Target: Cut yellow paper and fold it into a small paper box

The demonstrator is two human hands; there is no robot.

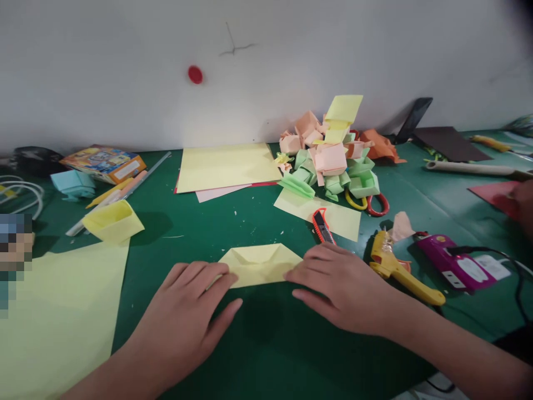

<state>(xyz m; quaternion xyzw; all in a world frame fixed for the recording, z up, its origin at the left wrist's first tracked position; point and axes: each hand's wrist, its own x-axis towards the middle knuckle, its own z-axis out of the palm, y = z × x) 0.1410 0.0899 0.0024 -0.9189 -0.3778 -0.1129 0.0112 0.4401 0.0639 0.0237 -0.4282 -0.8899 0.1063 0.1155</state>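
Note:
A pale yellow folded paper (260, 272) lies on the green table in front of me, its top corners slanted and a crease showing along the upper part. On its left end rest the bent fingers of my left hand (187, 311), with the thumb apart below the paper's edge. My right hand (341, 283) holds the right end with its fingertips, thumb also lower. Just beyond the right hand is an orange and black box cutter (322, 226), partly hidden by the knuckles. Parts of the paper under the fingers are hidden.
Several folded paper pieces (328, 161) are heaped at the back beside scissors (377, 205). A yellow glue gun (400, 269) and purple power strip (458, 261) are right. Yellow sheets (225, 166) lie behind; a yellow paper box (113, 222) is left. Another person's hand (524, 200) shows far right.

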